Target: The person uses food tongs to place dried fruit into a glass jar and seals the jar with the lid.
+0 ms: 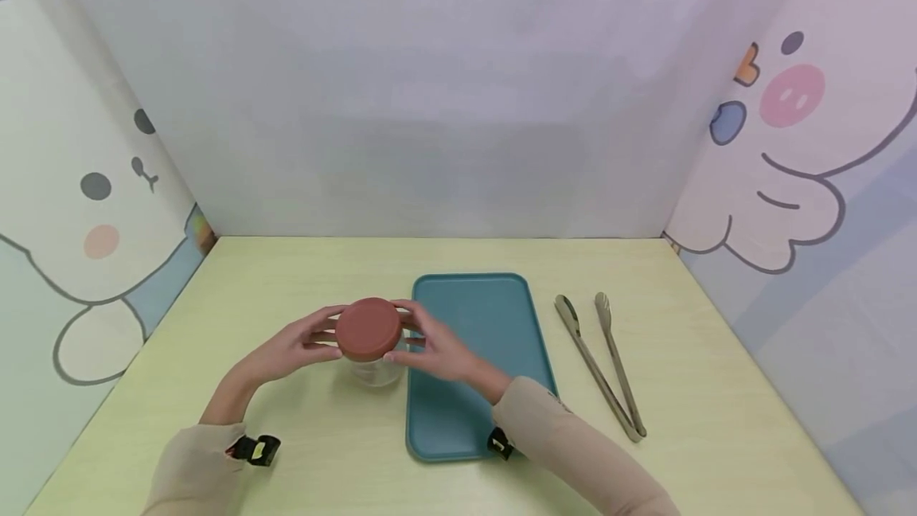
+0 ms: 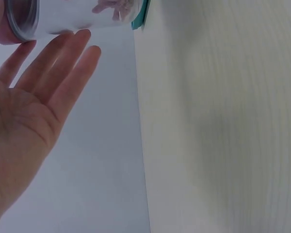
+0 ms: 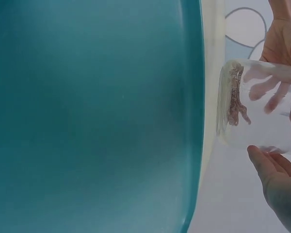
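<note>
A clear jar [image 1: 376, 373] with a reddish-brown lid [image 1: 368, 330] stands upright at the tray's left edge. A few small brown pieces [image 3: 235, 97] lie at its bottom in the right wrist view. My left hand [image 1: 295, 347] holds it from the left, thumb in front and fingertips along the side just under the lid. From the right, my right hand [image 1: 438, 346] grips the jar, thumb near the front of the lid and fingers behind. In the left wrist view the left palm [image 2: 24, 116] stays apart from the glass.
A teal rectangular tray [image 1: 476, 309] lies flat under the right forearm. Right of it, metal tongs [image 1: 602, 373] rest spread on the pale wooden table [image 1: 716, 420], hinge end toward me. Walls with cartoon prints enclose the back and sides.
</note>
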The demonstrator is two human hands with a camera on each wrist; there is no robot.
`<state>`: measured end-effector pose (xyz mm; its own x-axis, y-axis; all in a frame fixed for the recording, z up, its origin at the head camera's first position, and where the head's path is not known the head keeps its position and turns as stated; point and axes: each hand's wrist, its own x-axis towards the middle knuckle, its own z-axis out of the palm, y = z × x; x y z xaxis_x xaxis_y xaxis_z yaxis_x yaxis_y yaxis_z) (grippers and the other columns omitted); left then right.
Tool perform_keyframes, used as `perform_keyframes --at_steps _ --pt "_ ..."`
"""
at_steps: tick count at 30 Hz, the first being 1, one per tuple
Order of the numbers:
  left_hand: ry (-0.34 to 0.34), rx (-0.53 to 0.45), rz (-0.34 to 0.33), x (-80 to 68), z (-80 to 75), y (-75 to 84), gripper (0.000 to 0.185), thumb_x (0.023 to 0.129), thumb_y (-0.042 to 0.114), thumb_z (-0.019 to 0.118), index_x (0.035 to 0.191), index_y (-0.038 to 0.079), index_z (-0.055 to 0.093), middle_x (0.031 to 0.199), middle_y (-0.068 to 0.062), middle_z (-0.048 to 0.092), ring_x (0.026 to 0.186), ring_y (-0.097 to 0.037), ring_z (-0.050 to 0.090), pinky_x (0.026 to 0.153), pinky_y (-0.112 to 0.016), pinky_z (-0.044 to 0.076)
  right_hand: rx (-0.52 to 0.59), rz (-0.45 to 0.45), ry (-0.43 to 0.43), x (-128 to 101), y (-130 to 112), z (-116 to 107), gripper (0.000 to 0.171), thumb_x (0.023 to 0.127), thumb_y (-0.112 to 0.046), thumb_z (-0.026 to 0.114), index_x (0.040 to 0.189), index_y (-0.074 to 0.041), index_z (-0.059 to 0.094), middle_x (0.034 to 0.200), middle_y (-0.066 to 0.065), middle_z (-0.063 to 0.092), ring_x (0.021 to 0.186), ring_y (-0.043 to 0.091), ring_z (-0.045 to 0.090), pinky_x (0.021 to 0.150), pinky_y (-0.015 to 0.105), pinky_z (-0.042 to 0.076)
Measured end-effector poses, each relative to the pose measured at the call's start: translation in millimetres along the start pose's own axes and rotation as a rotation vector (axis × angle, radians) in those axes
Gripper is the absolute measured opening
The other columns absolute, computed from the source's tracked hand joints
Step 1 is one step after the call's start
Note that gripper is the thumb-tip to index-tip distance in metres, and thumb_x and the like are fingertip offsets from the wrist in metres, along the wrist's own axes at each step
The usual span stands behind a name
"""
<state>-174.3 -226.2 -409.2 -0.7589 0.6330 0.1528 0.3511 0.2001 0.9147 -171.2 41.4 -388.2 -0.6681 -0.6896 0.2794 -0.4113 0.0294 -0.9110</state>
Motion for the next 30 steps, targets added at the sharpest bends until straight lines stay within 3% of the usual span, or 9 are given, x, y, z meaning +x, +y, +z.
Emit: perform_keyframes --at_steps 7,13,16,23,30 --pt "-0.026 -0.017 -0.013 -2.7 -9.7 -4.8 0.056 0.087 0.002 0.054 0.135 0.0 0.027 0.126 -0.024 0.038 0.108 -0.014 0.049 0.083 -0.03 0.045 0.002 0.029 -0.003 9.8 14.9 6.8 0.062 0.085 -0.008 0.059 0.135 -0.008 0.023 0.131 0.008 0.038 0.12 0.02 0.037 0.089 0.049 0.036" --pt "-0.036 -0.04 -0.045 -3.6 -14.9 -9.7 0.056 0.087 0.002 0.053 0.136 -0.001 0.025 0.128 -0.025 0.034 0.109 -0.012 0.049 0.083 -0.028 0.044 -0.028 0.047 -0.001 18.6 42.7 10.6 0.064 0.084 -0.018 0.061 0.136 -0.02 0.023 0.132 -0.003 0.038 0.12 0.012 0.036 0.09 0.036 0.038" --pt "-0.04 -0.046 -0.051 -4.1 -16.5 -14.1 0.056 0.087 0.002 0.053 0.136 -0.001 0.024 0.128 -0.025 0.035 0.109 -0.011 0.048 0.084 -0.028 0.044 -0.032 0.053 -0.011 21.0 50.4 11.5 0.064 0.085 -0.023 0.06 0.136 -0.022 0.022 0.133 -0.003 0.036 0.121 0.013 0.034 0.092 0.037 0.037" --pt "-0.041 -0.064 -0.075 -3.0 -16.8 -20.0 0.057 0.088 0.003 0.053 0.136 0.0 0.023 0.128 -0.026 0.034 0.109 -0.014 0.049 0.084 -0.027 0.043 -0.001 0.073 -0.016 22.0 55.4 11.1 0.063 0.085 -0.018 0.059 0.136 -0.021 0.022 0.133 -0.002 0.036 0.121 0.012 0.033 0.093 0.036 0.035" --pt "-0.027 -0.037 -0.104 -0.5 -17.0 -18.9 0.057 0.087 0.006 0.054 0.136 0.001 0.025 0.128 -0.024 0.036 0.111 -0.034 0.045 0.084 -0.026 0.043 0.027 0.066 -0.04 20.3 33.7 6.5 0.062 0.086 -0.006 0.056 0.136 -0.006 0.019 0.134 0.01 0.034 0.122 0.022 0.033 0.094 0.045 0.033"
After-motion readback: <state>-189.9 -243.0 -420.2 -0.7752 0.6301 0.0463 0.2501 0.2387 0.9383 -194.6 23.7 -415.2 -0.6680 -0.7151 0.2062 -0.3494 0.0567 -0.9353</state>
